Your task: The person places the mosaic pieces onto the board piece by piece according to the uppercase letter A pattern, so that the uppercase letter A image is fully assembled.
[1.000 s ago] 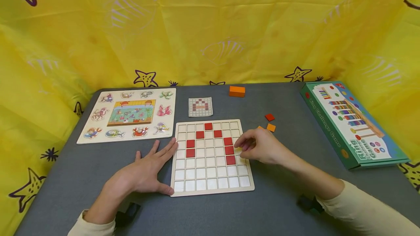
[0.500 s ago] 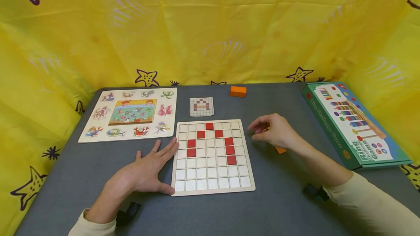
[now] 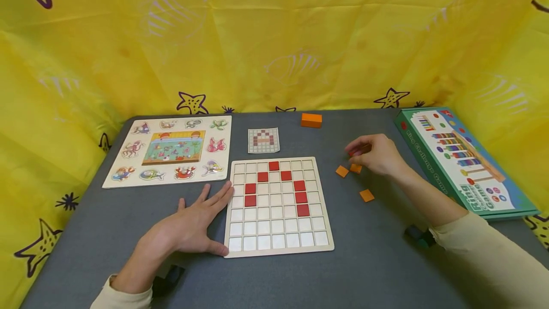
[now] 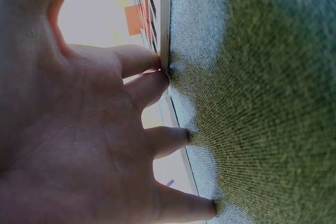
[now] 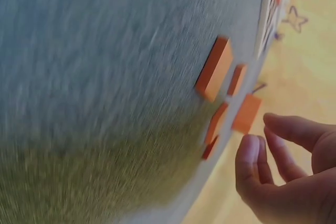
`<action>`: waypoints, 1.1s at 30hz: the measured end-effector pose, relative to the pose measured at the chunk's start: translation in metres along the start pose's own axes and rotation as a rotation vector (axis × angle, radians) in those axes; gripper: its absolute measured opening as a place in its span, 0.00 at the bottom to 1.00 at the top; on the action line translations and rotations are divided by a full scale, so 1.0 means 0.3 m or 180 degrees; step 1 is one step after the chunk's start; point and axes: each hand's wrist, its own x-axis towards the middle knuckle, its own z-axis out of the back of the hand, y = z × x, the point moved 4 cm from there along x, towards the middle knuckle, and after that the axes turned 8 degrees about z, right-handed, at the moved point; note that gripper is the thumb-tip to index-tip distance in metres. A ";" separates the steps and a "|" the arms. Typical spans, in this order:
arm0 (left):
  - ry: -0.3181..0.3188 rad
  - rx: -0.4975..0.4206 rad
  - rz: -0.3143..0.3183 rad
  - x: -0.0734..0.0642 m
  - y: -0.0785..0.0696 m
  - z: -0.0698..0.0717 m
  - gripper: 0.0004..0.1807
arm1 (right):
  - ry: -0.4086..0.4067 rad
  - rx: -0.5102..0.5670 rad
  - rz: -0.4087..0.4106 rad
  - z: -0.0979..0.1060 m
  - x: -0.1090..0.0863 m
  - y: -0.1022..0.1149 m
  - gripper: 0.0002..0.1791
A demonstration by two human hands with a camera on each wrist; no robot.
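Note:
A pale wooden grid board lies in the middle of the table, with several red square tiles set in its cells. My left hand rests spread at the board's left side, fingertips at its edge and thumb at the near left corner. Right of the board, my right hand hovers over a loose red tile, partly hidden by the fingers. The right wrist view shows a gap between thumb and fingers, with nothing held. Three orange tiles lie close by.
Behind the board are a small pattern card and an orange block. A sea-animal puzzle board lies at the back left. A green game box occupies the right side. Yellow cloth surrounds the table.
My right hand has moved from the grid board's right edge, right and away from me, to the loose red tile, uncovering the orange tiles. My left hand stays in place.

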 end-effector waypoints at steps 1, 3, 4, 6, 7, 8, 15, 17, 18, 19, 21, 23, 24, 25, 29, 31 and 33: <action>-0.0002 0.0001 -0.0007 0.001 0.000 -0.001 0.73 | -0.0019 0.0006 -0.0019 0.007 0.004 -0.011 0.14; -0.0005 0.0004 -0.0007 0.000 -0.001 -0.001 0.73 | -0.0039 0.0032 -0.0061 0.017 0.011 -0.030 0.14; -0.0007 0.0002 -0.0007 0.000 0.000 -0.002 0.73 | -0.0042 0.0039 -0.0083 0.021 0.015 -0.039 0.14; -0.0011 0.0006 -0.0018 0.000 0.000 -0.004 0.73 | -0.0037 0.0025 -0.0122 0.027 0.025 -0.057 0.15; -0.0010 0.0001 -0.0013 -0.001 0.001 -0.005 0.73 | -0.0026 0.0009 -0.0132 0.028 0.029 -0.063 0.16; -0.0012 0.0000 -0.0009 -0.001 0.001 -0.005 0.73 | -0.0003 -0.0007 -0.0143 0.029 0.033 -0.070 0.17; -0.0041 0.0018 -0.0033 -0.002 0.002 -0.005 0.73 | 0.0152 -0.0104 -0.0145 0.024 0.050 -0.094 0.19; -0.0038 0.0019 -0.0041 -0.001 0.001 -0.005 0.74 | 0.0186 -0.0121 -0.0108 0.023 0.053 -0.098 0.20; -0.0023 0.0011 -0.0032 0.000 0.000 -0.006 0.74 | 0.0201 -0.0137 -0.0080 0.023 0.055 -0.101 0.20; -0.0015 0.0010 -0.0029 -0.001 -0.001 -0.005 0.74 | 0.0219 -0.0152 -0.0053 0.022 0.058 -0.104 0.20; -0.0002 0.0009 -0.0026 -0.001 -0.003 -0.005 0.74 | 0.0261 -0.0179 -0.0010 0.021 0.061 -0.109 0.20; 0.0010 0.0002 -0.0025 -0.001 -0.003 -0.006 0.74 | 0.0298 -0.0205 0.0033 0.019 0.064 -0.113 0.21; 0.0021 -0.0005 -0.0009 -0.001 -0.003 -0.006 0.74 | 0.0312 -0.0217 0.0054 0.017 0.066 -0.115 0.21; 0.0027 -0.0010 0.0009 0.000 -0.002 -0.007 0.74 | 0.0325 -0.0225 0.0074 0.016 0.067 -0.117 0.21; 0.0041 -0.0033 0.0063 0.003 0.000 -0.009 0.74 | 0.0348 -0.0245 0.0138 0.011 0.072 -0.124 0.20; 0.0041 -0.0040 0.0081 0.005 0.002 -0.009 0.74 | 0.0352 -0.0243 0.0157 0.010 0.074 -0.128 0.20; 0.0035 -0.0040 0.0071 0.004 0.001 -0.008 0.74 | 0.0355 -0.0242 0.0171 0.010 0.077 -0.130 0.19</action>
